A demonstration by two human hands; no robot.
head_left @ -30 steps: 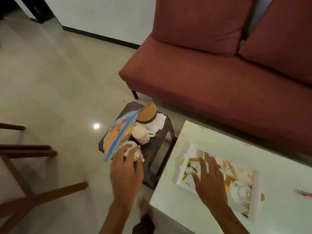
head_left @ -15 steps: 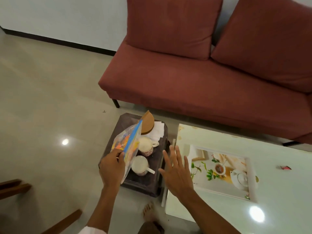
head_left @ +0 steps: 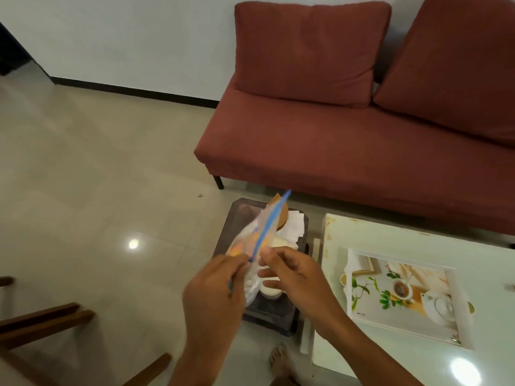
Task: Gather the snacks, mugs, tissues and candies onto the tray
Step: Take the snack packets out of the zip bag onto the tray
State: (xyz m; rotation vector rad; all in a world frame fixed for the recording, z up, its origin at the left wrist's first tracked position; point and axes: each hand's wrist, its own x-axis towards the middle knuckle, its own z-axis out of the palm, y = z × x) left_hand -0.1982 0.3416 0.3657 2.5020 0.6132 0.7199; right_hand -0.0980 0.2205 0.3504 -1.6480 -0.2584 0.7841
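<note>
Snack bag (head_left: 260, 232) pinched edge-on between left hand (head_left: 214, 292) and right hand (head_left: 292, 277) above dark side table (head_left: 237, 215), motion-blurred. Mug (head_left: 271, 291) mostly hidden beneath fingers; second mug unclear. Tissues (head_left: 294, 225) partly covered. Tray (head_left: 401, 296) on white table (head_left: 390, 235), bare.

Head-worn view, forward and downward.
</note>
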